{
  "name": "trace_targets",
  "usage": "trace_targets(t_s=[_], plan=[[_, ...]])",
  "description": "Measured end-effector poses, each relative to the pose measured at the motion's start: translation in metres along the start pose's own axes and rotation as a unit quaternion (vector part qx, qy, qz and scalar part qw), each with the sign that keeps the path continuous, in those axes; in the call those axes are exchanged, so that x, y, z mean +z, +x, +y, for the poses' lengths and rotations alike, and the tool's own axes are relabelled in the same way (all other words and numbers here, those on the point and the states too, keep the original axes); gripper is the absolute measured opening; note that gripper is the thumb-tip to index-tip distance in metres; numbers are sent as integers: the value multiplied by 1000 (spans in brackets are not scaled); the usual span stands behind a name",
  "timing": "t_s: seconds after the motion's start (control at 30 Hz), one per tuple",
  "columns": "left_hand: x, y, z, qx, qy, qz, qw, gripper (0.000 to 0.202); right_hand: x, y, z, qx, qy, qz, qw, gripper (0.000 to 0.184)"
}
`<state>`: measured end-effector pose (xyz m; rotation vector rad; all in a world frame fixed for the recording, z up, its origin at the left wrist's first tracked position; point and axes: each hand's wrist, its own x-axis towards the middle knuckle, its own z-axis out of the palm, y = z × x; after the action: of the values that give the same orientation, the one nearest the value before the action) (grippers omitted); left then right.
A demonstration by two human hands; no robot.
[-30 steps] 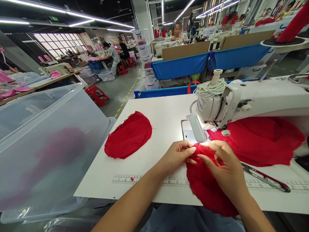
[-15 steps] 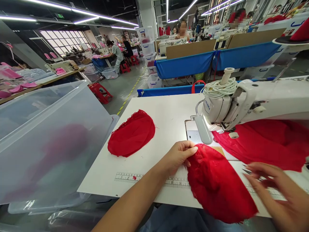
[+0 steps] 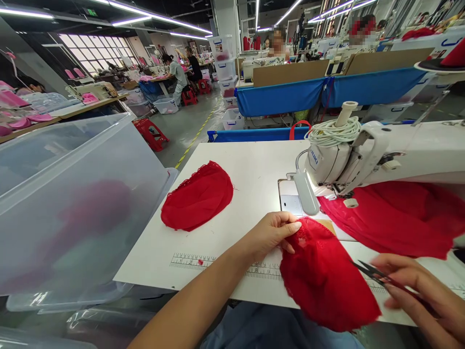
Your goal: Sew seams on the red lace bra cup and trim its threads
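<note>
Centrally, a rounded red lace piece (image 3: 323, 281) is pinched at its upper edge by the left hand (image 3: 271, 236); thin snips (image 3: 374, 274) are gripped by the right hand (image 3: 425, 295).

A red lace piece (image 3: 323, 276) is pinched at its top corner by the L hand (image 3: 271, 235), w/ its lower part hung over the table (image 3: 247, 165) edge. In the R hand (image 3: 425, 295) thread snips (image 3: 378, 276) are held at approx. 3 o'clock of it, tips at its R edge (contact can't be told). A 2nd red piece (image 3: 198, 196) is laid flat at 10 o'clock, well apart. At 1–2 o'clock a sewing machine (image 3: 363, 155) is seen, w/ a red fabric heap (image 3: 399, 218) under its arm. A clear plastic bin (image 3: 72, 203) is seen at 9 o'clock, beside the table.
</note>
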<state>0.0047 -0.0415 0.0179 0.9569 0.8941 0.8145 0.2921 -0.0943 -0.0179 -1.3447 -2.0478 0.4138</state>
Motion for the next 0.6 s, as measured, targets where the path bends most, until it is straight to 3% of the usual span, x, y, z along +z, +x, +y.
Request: trace_targets(t_s=[0.1, 0.2, 0.3, 0.6], plan=[[0, -1, 1, 8, 17, 2, 1000, 46, 7, 25, -25, -86, -27, -46, 995, 23], [0, -3, 3, 9, 28, -3, 1000, 46, 19, 46, -42, -159, -129, 29, 978, 31], [0, -2, 2, 6, 33, -10, 999, 44, 28, 56, -49, -162, -165, 72, 970, 31], [-1, -3, 1, 0, 40, -6, 999, 40, 30, 60, -54, -166, -182, 81, 966, 32]])
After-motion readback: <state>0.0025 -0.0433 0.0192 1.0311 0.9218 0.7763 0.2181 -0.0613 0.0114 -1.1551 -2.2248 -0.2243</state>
